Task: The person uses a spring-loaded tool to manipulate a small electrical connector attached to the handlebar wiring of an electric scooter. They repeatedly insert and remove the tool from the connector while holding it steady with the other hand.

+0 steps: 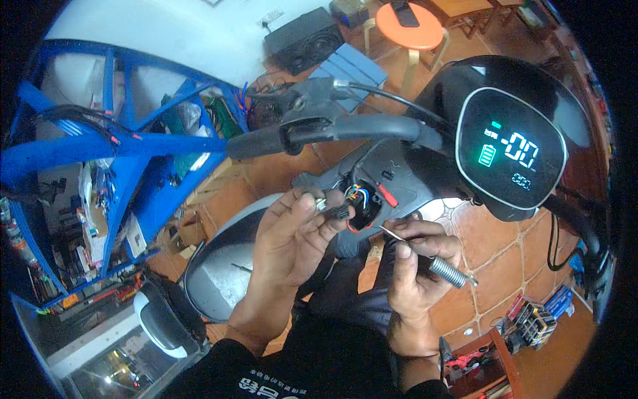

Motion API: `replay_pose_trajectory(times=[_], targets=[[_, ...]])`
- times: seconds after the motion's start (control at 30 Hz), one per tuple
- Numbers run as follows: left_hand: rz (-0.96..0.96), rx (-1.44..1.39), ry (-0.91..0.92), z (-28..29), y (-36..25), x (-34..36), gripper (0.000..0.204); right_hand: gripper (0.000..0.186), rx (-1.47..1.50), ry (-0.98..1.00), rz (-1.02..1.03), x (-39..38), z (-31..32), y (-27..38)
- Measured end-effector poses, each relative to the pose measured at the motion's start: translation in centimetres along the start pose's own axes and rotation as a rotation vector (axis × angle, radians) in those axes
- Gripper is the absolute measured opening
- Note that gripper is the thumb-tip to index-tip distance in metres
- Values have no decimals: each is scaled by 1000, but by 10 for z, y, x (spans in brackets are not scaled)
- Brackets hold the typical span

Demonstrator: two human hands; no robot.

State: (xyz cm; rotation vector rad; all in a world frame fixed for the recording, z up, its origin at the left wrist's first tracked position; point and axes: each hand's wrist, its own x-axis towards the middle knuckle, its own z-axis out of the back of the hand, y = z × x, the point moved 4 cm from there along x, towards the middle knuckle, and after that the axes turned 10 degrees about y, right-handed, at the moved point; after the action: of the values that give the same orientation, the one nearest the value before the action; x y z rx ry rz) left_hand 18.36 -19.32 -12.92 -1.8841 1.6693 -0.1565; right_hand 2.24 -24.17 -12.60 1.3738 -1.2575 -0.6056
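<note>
My left hand [292, 239] pinches a small silver and black part [329, 207], its fingertips beside an opening [362, 218] in the scooter's grey body [409, 179] where coloured wires show. My right hand [419, 269], lower and to the right, grips a thin metal tool [392, 233], its tip pointing toward the opening. A coiled metal spring [450, 270] sticks out from that hand. A small red-handled item [387, 195] lies on the grey body beside the opening. Above both hands runs the handlebar [345, 126], with a lit display [508, 153] at the right.
A blue shelf unit [126, 193] full of small items fills the left. An orange stool [405, 25] carries a dark phone, near a black box [299, 40] and a blue crate [349, 63]. A red toolbox [492, 352] sits at the lower right on tiled floor.
</note>
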Motion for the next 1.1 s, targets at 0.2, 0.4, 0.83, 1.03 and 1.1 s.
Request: replay_pose_trajectory(times=[0.2,0.4,0.83,1.03,1.1], targets=[[-44,36,42,-2,-1,7,13,17,-179,43,49,15,-20,-2],[-97,115,39,3,-6,11,14,17,-238,76,56,22,-30,-6],[-80,172,70,13,-7,14,14,15,-352,217,-53,40,-33,0],[-31,153,47,15,-8,18,13,15,-272,237,-152,40,-29,-5],[-33,189,10,13,-8,17,13,13,-347,232,-68,42,-29,-1]])
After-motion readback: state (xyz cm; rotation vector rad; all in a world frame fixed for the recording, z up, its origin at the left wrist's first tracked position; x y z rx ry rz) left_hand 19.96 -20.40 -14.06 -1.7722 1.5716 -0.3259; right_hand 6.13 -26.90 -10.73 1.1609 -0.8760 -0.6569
